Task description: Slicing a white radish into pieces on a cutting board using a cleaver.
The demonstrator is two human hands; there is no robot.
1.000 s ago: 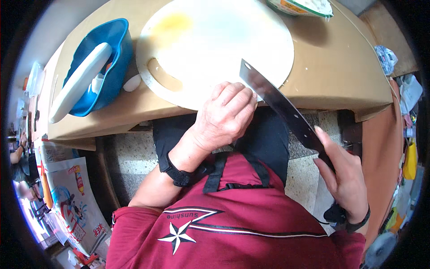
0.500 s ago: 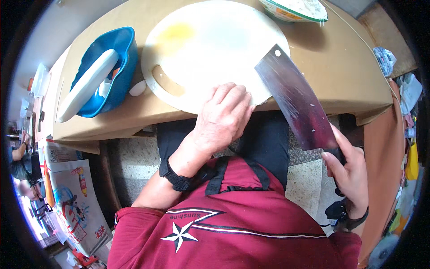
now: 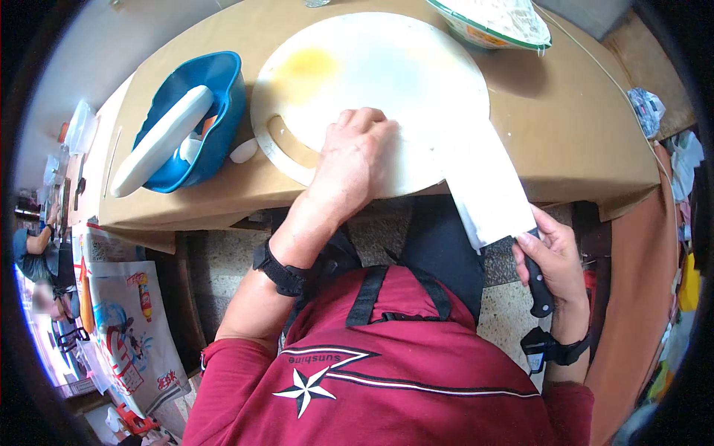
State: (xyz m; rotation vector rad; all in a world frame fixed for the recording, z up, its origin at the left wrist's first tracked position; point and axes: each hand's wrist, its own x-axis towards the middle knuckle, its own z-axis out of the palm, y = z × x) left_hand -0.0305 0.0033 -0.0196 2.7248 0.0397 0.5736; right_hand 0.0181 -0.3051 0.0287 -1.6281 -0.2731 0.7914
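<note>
My right hand grips the black handle of a cleaver, whose broad blade shines white with glare. The blade's far end overlaps the right edge of a round white cutting board, and its rear part extends past the table's front edge. On the near middle of the board rests my left hand, fingers curled together. Whatever may lie beneath those fingers is hidden. A yellow stain marks the board's upper left, and a curved handle slot is cut through its lower left.
Left of the board stands a blue basin with a long white radish-like piece leaning across its rim. A small white piece lies beside it on the brown-covered table. At the far right is a green-rimmed bowl holding whitish stuff.
My left hand has moved forward onto the board. My right hand has shifted slightly left, and the cleaver blade has turned from dark to bright with glare.
</note>
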